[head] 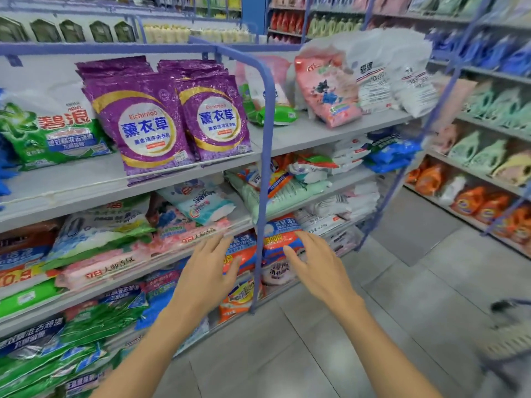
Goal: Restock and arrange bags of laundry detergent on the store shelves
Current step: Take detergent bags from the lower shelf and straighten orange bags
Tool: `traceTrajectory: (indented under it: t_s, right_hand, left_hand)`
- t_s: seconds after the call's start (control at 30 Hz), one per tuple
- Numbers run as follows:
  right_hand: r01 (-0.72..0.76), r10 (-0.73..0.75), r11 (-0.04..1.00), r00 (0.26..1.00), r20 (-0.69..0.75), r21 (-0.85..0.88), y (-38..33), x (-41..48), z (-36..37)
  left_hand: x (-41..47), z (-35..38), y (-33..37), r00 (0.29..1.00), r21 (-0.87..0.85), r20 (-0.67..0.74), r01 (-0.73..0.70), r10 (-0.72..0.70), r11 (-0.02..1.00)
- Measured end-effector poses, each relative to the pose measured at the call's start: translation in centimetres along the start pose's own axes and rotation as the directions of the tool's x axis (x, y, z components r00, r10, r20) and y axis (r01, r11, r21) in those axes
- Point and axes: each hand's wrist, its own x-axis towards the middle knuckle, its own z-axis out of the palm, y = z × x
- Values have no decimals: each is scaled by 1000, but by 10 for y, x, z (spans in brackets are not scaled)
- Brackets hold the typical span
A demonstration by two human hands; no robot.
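Note:
Both my hands are stretched out in front of the lower shelves and hold nothing. My left hand (211,267) has its fingers spread before a blue and orange detergent bag (244,249). My right hand (314,264) hovers, fingers loosely spread, before a blue bag with a 300 label (280,235). Between them stands the blue shelf post (264,173). On the upper shelf two purple lavender bags (146,124) lean upright beside a green and white bag (54,130). A pink bag (327,90) and white bags (382,73) stand to the right.
The grey shelf boards (71,188) hold several stacked bags in pink, green, blue and white. Across the tiled aisle floor (402,282) stands another rack with orange and green bottles (477,202). A blurred basket or cart (505,340) sits at the lower right.

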Motion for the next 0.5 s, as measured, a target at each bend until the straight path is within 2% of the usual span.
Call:
traceTrajectory:
  t_s: [0.5]
  right_hand:
    - [11,-12,1000,1000,25,23,173,72,-80]
  left_hand:
    - [100,100,149,998,-41,24,62,-61,997]
